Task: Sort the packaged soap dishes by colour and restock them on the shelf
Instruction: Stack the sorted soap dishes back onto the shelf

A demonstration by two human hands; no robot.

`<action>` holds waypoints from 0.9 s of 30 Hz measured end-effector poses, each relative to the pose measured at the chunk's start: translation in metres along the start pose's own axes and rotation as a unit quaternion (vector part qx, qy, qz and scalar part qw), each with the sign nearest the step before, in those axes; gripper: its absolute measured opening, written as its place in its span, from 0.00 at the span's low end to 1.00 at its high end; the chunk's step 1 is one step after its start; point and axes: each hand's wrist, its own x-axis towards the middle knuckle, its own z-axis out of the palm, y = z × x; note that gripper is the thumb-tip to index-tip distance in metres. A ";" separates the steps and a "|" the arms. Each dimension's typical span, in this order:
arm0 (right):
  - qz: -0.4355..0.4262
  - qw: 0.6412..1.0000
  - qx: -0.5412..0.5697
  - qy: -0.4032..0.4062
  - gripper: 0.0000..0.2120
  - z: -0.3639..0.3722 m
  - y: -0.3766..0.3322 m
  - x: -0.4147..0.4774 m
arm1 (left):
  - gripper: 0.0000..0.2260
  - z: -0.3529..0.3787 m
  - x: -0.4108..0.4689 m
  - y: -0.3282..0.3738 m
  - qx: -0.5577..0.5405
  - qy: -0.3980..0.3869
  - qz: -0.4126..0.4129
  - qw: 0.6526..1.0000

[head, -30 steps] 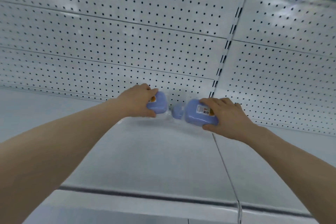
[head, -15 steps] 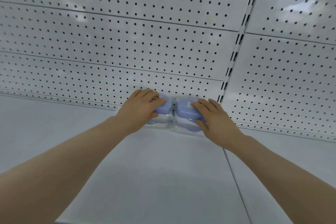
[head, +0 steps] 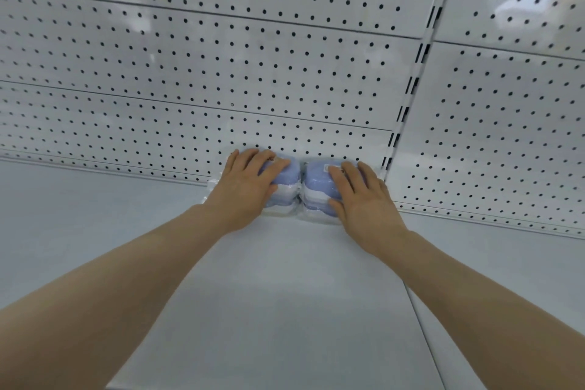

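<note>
Left hand (head: 250,187) is pressing flat on left soap dish (head: 286,176), right hand (head: 359,199) flat on right soap dish (head: 316,179), side by side on shelf (head: 285,294).

A white back wall (head: 196,51) is full of small black holes in neat rows. Thin dark lines run across it from side to side. On the right, a white post (head: 411,85) with black slots goes up it. Past the post is another holey panel (head: 506,111), with a bright shiny patch (head: 522,0) near its top.
</note>
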 end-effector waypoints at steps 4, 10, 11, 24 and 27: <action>-0.001 0.999 -0.035 -0.034 0.28 -0.019 -0.003 -0.002 | 0.18 -0.018 -0.005 0.002 0.012 0.009 0.017 1.000; -0.021 0.998 -0.044 -0.027 0.31 -0.068 -0.027 -0.019 | 0.17 -0.064 -0.030 0.008 -0.014 0.063 0.068 0.996; -0.027 0.998 -0.043 -0.021 0.30 -0.077 -0.034 -0.024 | 0.16 -0.074 -0.037 0.009 -0.015 0.071 0.081 0.994; -0.108 0.994 -0.010 -0.032 0.29 -0.189 -0.175 -0.146 | 0.15 -0.210 -0.224 0.006 -0.015 0.061 0.146 0.987; -0.107 0.993 0.028 -0.028 0.29 -0.199 -0.222 -0.176 | 0.14 -0.225 -0.283 -0.002 -0.025 0.037 0.140 0.989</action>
